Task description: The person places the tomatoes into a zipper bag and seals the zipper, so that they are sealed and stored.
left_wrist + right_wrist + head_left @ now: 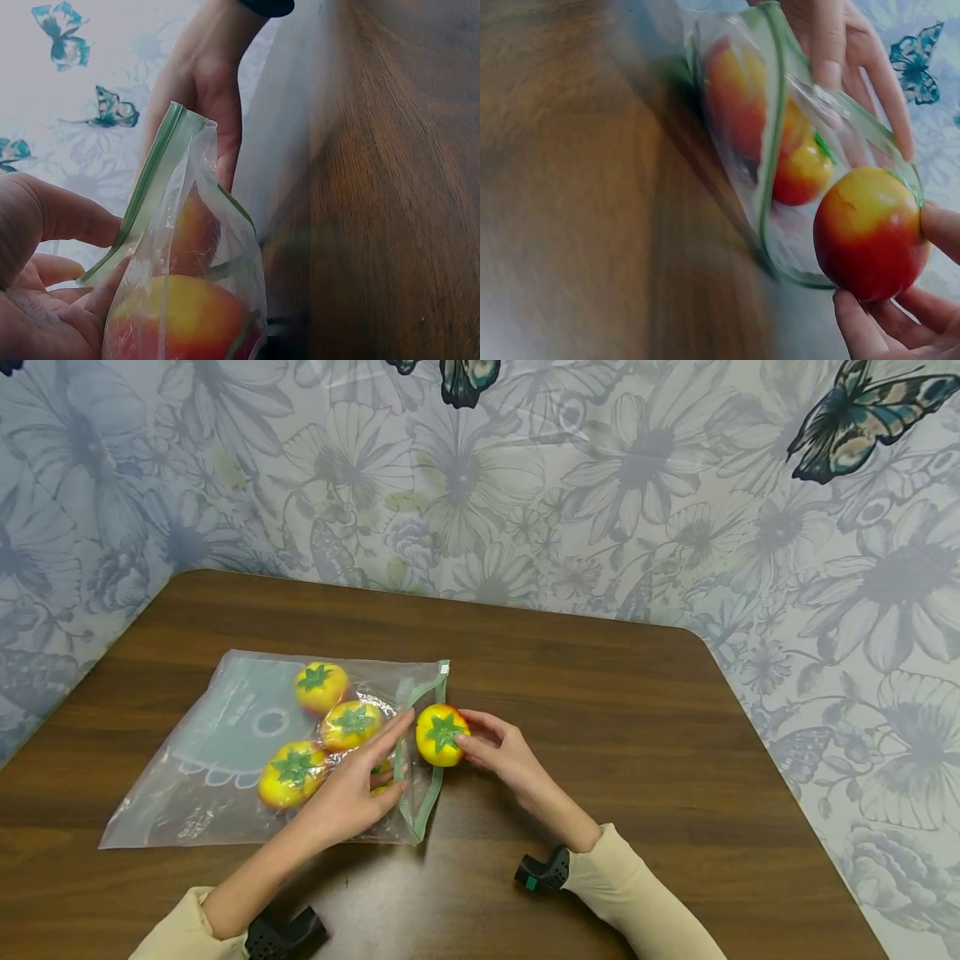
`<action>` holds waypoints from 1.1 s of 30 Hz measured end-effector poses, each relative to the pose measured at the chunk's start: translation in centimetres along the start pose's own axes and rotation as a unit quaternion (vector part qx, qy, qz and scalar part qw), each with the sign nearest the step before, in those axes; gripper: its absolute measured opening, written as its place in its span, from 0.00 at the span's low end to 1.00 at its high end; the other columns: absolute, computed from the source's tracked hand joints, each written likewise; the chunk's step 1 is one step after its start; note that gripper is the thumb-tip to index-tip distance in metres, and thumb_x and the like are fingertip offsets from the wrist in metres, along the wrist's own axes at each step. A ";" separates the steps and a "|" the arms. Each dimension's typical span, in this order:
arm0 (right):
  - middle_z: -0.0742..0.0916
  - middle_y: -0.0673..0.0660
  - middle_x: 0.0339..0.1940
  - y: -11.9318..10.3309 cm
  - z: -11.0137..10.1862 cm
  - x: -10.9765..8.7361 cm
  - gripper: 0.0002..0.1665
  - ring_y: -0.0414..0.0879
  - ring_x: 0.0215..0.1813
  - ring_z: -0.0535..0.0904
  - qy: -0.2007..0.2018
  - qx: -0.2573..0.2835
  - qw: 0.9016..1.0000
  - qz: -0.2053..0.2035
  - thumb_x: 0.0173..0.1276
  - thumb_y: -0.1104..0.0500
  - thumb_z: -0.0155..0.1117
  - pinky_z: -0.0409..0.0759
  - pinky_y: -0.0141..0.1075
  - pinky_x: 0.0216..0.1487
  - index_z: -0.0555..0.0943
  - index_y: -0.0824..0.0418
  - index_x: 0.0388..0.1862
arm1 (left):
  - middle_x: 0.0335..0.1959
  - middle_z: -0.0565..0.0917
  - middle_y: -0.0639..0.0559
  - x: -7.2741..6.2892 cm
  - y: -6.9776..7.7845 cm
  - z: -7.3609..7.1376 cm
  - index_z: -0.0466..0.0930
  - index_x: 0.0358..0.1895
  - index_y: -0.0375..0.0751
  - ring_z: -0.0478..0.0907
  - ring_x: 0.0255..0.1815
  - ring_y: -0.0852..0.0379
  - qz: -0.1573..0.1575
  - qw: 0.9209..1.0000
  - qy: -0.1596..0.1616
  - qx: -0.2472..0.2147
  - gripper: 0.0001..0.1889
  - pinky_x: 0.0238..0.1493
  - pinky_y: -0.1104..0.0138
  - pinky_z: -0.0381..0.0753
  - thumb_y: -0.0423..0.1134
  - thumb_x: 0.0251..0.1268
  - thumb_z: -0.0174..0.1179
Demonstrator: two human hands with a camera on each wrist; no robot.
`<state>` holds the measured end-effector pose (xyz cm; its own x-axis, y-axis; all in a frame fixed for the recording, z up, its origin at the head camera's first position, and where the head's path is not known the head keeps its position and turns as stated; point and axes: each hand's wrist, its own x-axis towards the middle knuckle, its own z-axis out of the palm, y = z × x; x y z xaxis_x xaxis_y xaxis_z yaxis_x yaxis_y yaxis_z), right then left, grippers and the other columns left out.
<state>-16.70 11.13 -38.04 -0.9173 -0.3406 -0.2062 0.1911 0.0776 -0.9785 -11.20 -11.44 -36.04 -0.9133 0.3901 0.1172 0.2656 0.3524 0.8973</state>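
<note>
A clear zip bag (195, 802) with a green-edged mouth lies on the table, holding several yellow-and-red, tomato-like fruits (320, 687) with green star-shaped tops. My left hand (345, 797) holds the bag by its mouth; in the left wrist view its fingers (79, 214) lie at the green zip strip (142, 180). Another such fruit (441, 735) is pinched in my right hand (513, 760), right at the bag's opening. The right wrist view shows this fruit (870, 232) between thumb and fingers, before the parted bag mouth (776, 135). The left hand partly hides one bagged fruit.
The brown wooden table (600, 710) extends behind and to the right of the bag. A wall with flower and butterfly patterns (480, 510) stands behind it. Black wrist devices (543, 870) are worn at both sleeves.
</note>
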 end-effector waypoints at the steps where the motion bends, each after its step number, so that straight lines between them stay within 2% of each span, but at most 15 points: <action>1: 0.77 0.63 0.56 0.1 0.2 0.1 0.27 0.51 0.53 0.76 0.000 0.002 1.000 -0.002 0.67 0.61 0.62 0.76 0.43 0.53 0.70 0.65 0.64 | 0.74 0.49 0.45 0.0 0.0 0.0 0.51 0.74 0.43 0.58 0.66 0.39 0.001 1.000 0.000 0.000 0.42 0.51 0.58 0.76 0.20 0.56 0.60; 8: 0.77 0.63 0.57 0.6 1.3 0.7 0.27 0.53 0.57 0.74 0.013 -0.008 1.000 -0.025 0.67 0.61 0.61 0.74 0.39 0.56 0.70 0.69 0.62 | 0.74 0.49 0.44 0.0 0.1 0.0 0.51 0.74 0.42 0.59 0.65 0.37 0.003 1.000 0.000 -0.007 0.42 0.50 0.58 0.76 0.20 0.57 0.59; 18: 0.79 0.62 0.52 1.0 1.9 1.3 0.26 0.51 0.52 0.76 0.025 -0.051 0.998 -0.010 0.66 0.59 0.62 0.77 0.36 0.50 0.72 0.69 0.61 | 0.74 0.49 0.44 0.0 0.2 0.0 0.51 0.73 0.40 0.59 0.65 0.37 0.004 1.000 0.001 -0.013 0.41 0.50 0.58 0.76 0.19 0.57 0.58; 24: 0.81 0.65 0.50 -0.9 2.9 0.5 0.24 0.55 0.52 0.76 0.039 -0.096 0.995 -0.018 0.66 0.61 0.62 0.77 0.36 0.49 0.72 0.72 0.57 | 0.73 0.49 0.42 0.0 0.3 -0.1 0.51 0.73 0.40 0.59 0.64 0.36 0.011 1.000 0.003 -0.012 0.41 0.50 0.58 0.76 0.19 0.57 0.59; 27: 0.81 0.65 0.48 -1.6 3.4 0.1 0.22 0.56 0.51 0.76 0.047 -0.116 0.992 -0.023 0.65 0.62 0.62 0.77 0.38 0.49 0.73 0.74 0.55 | 0.74 0.49 0.44 0.0 0.3 -0.2 0.50 0.74 0.43 0.59 0.65 0.37 0.016 1.000 0.008 -0.009 0.43 0.50 0.57 0.76 0.20 0.56 0.59; 31: 0.82 0.63 0.46 -0.3 3.5 0.6 0.23 0.55 0.50 0.77 0.055 -0.129 0.990 -0.028 0.64 0.59 0.64 0.77 0.40 0.50 0.75 0.71 0.54 | 0.74 0.48 0.49 0.2 0.5 -0.5 0.49 0.75 0.50 0.59 0.66 0.39 0.016 1.000 0.014 -0.009 0.45 0.50 0.56 0.76 0.20 0.56 0.59; 33: 0.82 0.61 0.46 0.6 3.4 1.1 0.23 0.53 0.49 0.78 0.057 -0.142 0.988 -0.037 0.64 0.57 0.65 0.77 0.41 0.49 0.75 0.70 0.53 | 0.74 0.48 0.50 0.2 0.6 -0.5 0.49 0.75 0.51 0.58 0.66 0.40 0.017 1.000 0.014 -0.009 0.45 0.50 0.56 0.76 0.20 0.56 0.59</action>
<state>-16.36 7.63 -38.84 -0.9617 -0.2480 -0.1170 0.0321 0.3219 -0.9462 -11.37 -11.60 -35.21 -0.9123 0.3773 0.1593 0.2911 0.3237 0.9002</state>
